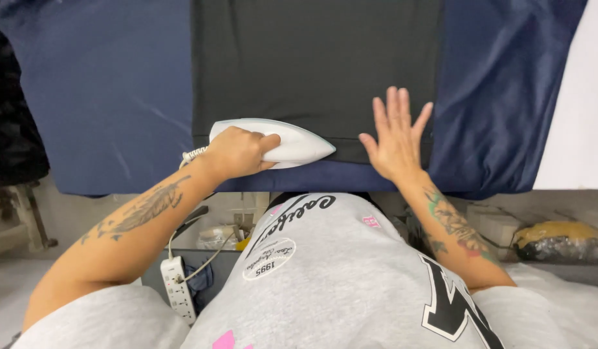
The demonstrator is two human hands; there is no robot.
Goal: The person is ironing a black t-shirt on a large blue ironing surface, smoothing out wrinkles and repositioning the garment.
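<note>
A black garment (312, 64) lies flat on a surface covered with navy blue cloth (111, 90). My left hand (237, 152) grips a white clothes iron (292, 143), which rests on the garment's near hem with its tip pointing right. My right hand (396, 139) lies open, palm down and fingers spread, pressing the hem just to the right of the iron's tip. A coiled white cord (192, 155) leaves the iron's rear.
Below the near edge of the surface hangs a white power strip (177, 287) with a plugged cable. At the lower right sits a yellow and black wrapped bundle (557, 239) beside pale boxes (496, 223). A white surface (580, 110) shows at the far right.
</note>
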